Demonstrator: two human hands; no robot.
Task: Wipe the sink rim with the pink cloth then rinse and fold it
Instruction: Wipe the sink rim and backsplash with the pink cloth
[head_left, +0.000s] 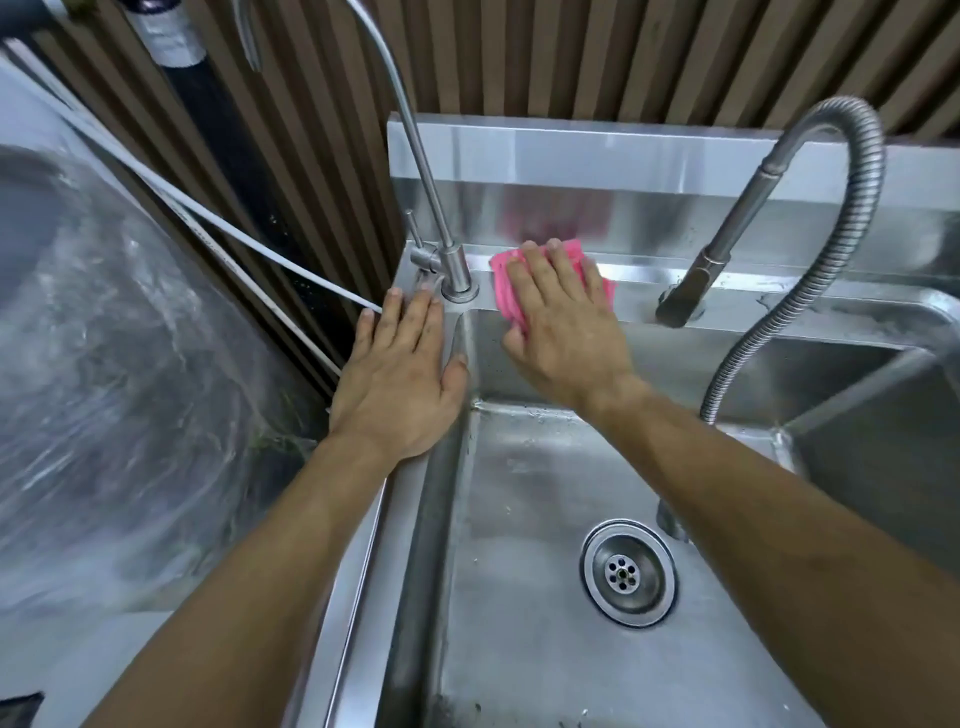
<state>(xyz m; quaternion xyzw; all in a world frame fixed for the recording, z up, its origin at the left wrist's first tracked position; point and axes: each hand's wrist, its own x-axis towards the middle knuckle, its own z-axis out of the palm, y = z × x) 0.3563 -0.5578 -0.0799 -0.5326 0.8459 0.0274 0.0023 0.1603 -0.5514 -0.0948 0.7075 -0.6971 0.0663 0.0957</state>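
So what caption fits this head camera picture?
Right hand presses pink cloth on sink rim; left hand rests flat.

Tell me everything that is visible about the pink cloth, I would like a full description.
The pink cloth is bright pink and looks soft, with a ribbed weave. It is bunched or folded, not spread out. It lies on the back rim of the steel sink, just right of the slim tap. The right hand presses flat on it with straight fingers and hides most of it; only its edges show. A faint pink reflection appears on the splashback behind.
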